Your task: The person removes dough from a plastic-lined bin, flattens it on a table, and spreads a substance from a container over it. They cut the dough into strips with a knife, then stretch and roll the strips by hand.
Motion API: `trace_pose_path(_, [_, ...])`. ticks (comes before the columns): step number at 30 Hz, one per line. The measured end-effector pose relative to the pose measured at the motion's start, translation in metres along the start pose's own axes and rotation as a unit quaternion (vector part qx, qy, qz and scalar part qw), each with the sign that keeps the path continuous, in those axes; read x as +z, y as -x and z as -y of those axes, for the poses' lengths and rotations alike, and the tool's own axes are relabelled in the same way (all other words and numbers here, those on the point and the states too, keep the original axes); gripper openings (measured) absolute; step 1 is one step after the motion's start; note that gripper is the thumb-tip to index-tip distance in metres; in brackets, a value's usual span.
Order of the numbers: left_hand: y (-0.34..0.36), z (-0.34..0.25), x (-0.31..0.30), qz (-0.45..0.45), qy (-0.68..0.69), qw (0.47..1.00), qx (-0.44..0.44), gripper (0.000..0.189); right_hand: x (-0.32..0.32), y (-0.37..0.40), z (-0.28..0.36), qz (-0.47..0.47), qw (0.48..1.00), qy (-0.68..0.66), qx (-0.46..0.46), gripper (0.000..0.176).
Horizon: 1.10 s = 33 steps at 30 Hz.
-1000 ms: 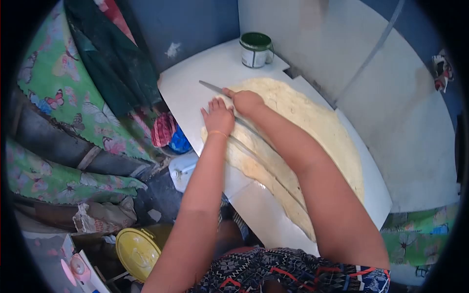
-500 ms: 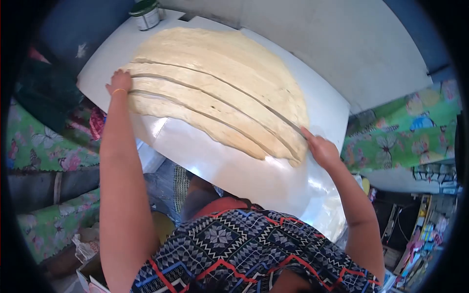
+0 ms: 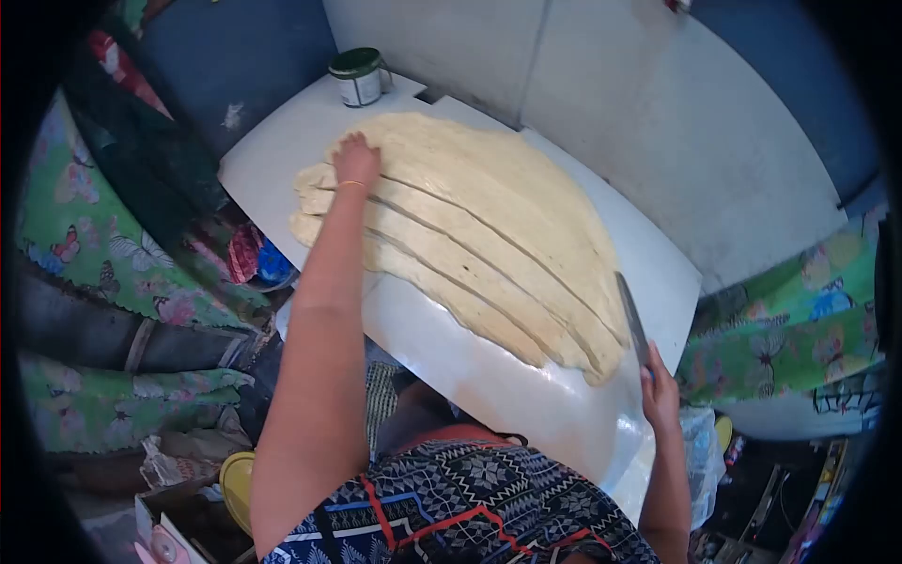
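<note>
A wide, flat sheet of pale dough covers much of the white table. Several long cuts run across its near side, leaving curved dough strips lying side by side. My left hand rests on the dough near its left end, fingers spread, by the start of the farthest cut. In my right hand is a long knife, held by its handle. Its blade lies along the dough's right edge, tip pointing away from me.
The white table has a light wall panel behind it. A can with a dark green lid stands at the back left corner. Green butterfly-print cloths hang on both sides. A yellow lid is below, at left.
My left hand has moved from the strips' left ends up to the farthest cut. My right hand has drawn the knife out of that cut to the dough's right edge. The view has shifted.
</note>
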<state>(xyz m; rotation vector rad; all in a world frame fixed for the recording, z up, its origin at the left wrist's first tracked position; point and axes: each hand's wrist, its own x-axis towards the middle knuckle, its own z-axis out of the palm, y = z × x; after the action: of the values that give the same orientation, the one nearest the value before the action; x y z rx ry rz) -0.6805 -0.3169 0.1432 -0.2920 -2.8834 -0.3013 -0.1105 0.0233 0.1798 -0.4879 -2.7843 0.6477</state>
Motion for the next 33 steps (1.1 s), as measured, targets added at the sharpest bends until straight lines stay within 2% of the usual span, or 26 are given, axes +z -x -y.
trace_pose_path(3, [0.000, -0.018, 0.001, 0.055, -0.002, 0.998, -0.041, 0.069, 0.037, -0.126, 0.081, 0.093, 0.995, -0.044, -0.011, 0.047])
trace_pose_path(5, [0.005, -0.012, 0.002, 0.054, -0.032, 0.997, -0.048, 0.071, 0.078, -0.209, 0.124, 0.126, 0.989, -0.002, -0.075, 0.049])
trace_pose_path(7, [0.007, -0.003, 0.000, 0.041, -0.026, 0.997, -0.058, 0.070, 0.120, -0.283, 0.182, 0.113, 0.984, 0.026, -0.139, 0.050])
trace_pose_path(9, [0.006, 0.009, 0.002, 0.033, -0.024, 0.997, -0.066, 0.069, 0.153, -0.348, 0.249, 0.162, 0.970, 0.056, -0.175, 0.048])
trace_pose_path(13, [0.007, 0.021, 0.002, 0.026, -0.020, 0.996, -0.077, 0.061, 0.230, -0.435, 0.352, 0.195, 0.948, 0.072, -0.243, 0.050])
trace_pose_path(16, [0.006, 0.027, 0.002, 0.031, -0.029, 0.996, -0.077, 0.056, 0.268, -0.459, 0.385, 0.229, 0.923, 0.073, -0.300, 0.051])
trace_pose_path(19, [0.006, 0.036, 0.003, 0.025, -0.020, 0.997, -0.075, 0.057, 0.272, -0.457, 0.375, 0.225, 0.924, 0.098, -0.295, 0.050])
trace_pose_path(21, [0.001, 0.039, 0.003, 0.041, -0.055, 0.994, -0.082, 0.055, 0.247, -0.440, 0.351, 0.235, 0.924, 0.125, -0.275, 0.050])
trace_pose_path(23, [-0.002, 0.043, 0.004, 0.056, -0.062, 0.993, -0.083, 0.054, 0.212, -0.414, 0.315, 0.271, 0.924, 0.165, -0.213, 0.052])
trace_pose_path(30, [-0.007, 0.055, -0.001, 0.096, -0.109, 0.987, -0.072, 0.053, 0.098, -0.284, 0.125, 0.231, 0.947, 0.187, -0.121, 0.051])
trace_pose_path(33, [-0.007, 0.054, -0.002, 0.099, -0.115, 0.986, -0.063, 0.052, 0.040, -0.200, 0.052, 0.236, 0.949, 0.207, -0.021, 0.050])
